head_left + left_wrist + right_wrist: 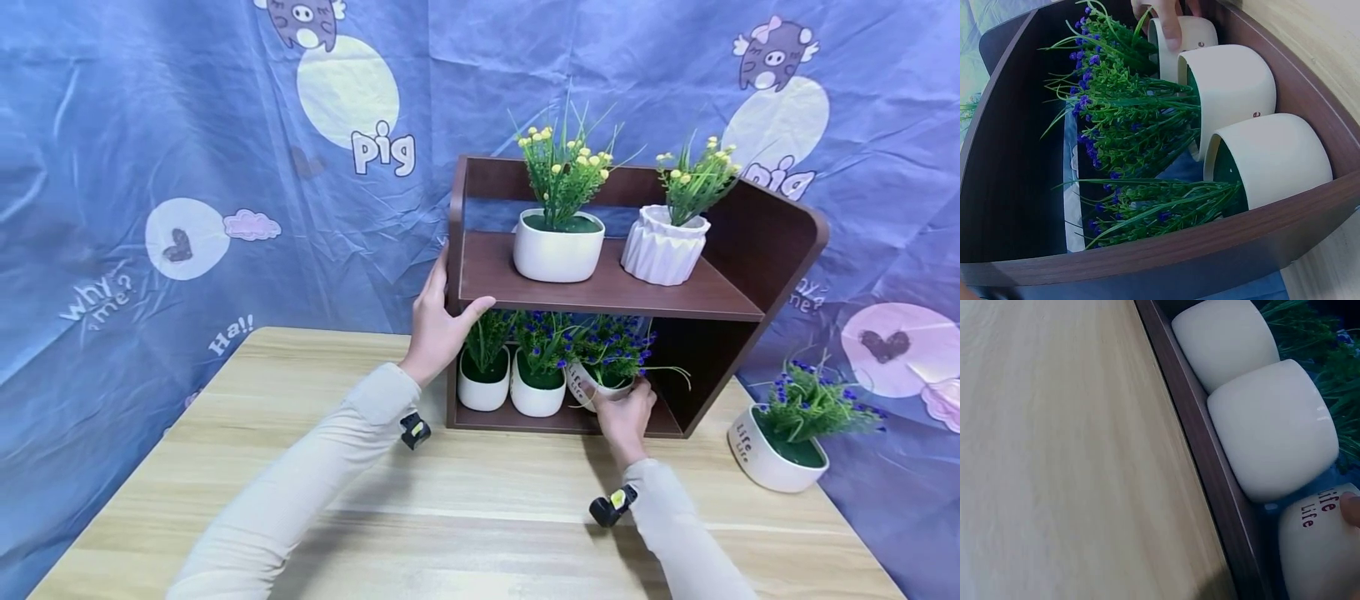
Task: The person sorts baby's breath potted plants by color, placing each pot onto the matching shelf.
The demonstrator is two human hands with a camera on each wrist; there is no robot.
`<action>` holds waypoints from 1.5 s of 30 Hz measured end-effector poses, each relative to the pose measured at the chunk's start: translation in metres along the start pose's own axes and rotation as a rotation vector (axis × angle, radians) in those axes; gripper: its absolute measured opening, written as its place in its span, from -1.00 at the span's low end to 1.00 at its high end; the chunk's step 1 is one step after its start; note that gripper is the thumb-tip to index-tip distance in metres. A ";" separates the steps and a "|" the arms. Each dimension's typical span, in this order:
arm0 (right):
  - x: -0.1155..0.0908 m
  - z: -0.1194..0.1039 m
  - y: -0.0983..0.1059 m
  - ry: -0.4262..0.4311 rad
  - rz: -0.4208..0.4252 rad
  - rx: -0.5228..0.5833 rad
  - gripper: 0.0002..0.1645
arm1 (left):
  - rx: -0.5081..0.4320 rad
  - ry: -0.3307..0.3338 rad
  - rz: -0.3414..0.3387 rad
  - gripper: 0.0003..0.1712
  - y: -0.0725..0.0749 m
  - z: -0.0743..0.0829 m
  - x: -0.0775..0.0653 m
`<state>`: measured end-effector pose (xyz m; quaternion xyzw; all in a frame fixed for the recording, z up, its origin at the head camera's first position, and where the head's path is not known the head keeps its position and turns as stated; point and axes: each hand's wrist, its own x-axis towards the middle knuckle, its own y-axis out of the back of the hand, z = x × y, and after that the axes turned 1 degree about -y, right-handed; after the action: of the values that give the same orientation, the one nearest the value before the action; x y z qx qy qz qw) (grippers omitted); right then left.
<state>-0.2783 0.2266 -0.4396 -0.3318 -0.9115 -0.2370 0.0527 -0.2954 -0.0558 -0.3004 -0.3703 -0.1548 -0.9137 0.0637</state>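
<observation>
A dark brown two-tier wooden shelf (615,302) stands on the table. My left hand (438,333) holds its left side panel, the thumb lying over the front edge of the middle board. On the lower tier my right hand (624,414) grips a white potted plant (583,385) with blue flowers and "Life" lettering. That pot sits tilted, and its thumb-side wall with the lettering (1316,515) shows in the right wrist view. To its left are two similar white pots, a middle one (1235,87) and a leftmost one (1285,162), with greenery leaning inside the shelf.
The upper tier carries a smooth white pot (558,252) and a ribbed white pot (663,250), both with yellow flowers. Right of the shelf another blue-flowered "Life" pot (776,467) stands on the wooden table (450,517). A blue patterned cloth (360,267) hangs behind.
</observation>
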 end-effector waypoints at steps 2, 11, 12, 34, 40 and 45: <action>0.000 -0.001 -0.004 -0.005 0.018 0.000 0.04 | -0.001 -0.002 0.003 0.05 0.000 0.000 0.000; -0.006 -0.001 -0.016 -0.044 0.048 0.000 0.10 | 0.002 -0.006 0.000 0.05 0.000 0.001 0.000; -0.007 -0.002 -0.016 -0.043 0.045 0.003 0.10 | 0.001 -0.007 0.000 0.05 0.000 0.000 0.000; -0.024 -0.006 -0.005 -0.010 -0.095 -0.036 0.03 | -0.003 -0.002 -0.006 0.04 0.000 0.000 -0.001; -0.025 -0.006 -0.005 -0.014 -0.089 -0.013 -0.03 | 0.000 -0.009 0.000 0.03 0.000 0.000 -0.001; -0.025 -0.006 -0.005 -0.005 -0.081 0.000 -0.08 | 0.002 -0.015 0.005 0.04 0.000 -0.001 -0.001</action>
<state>-0.2624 0.2057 -0.4422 -0.2952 -0.9243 -0.2383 0.0405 -0.2953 -0.0558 -0.3014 -0.3777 -0.1556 -0.9105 0.0650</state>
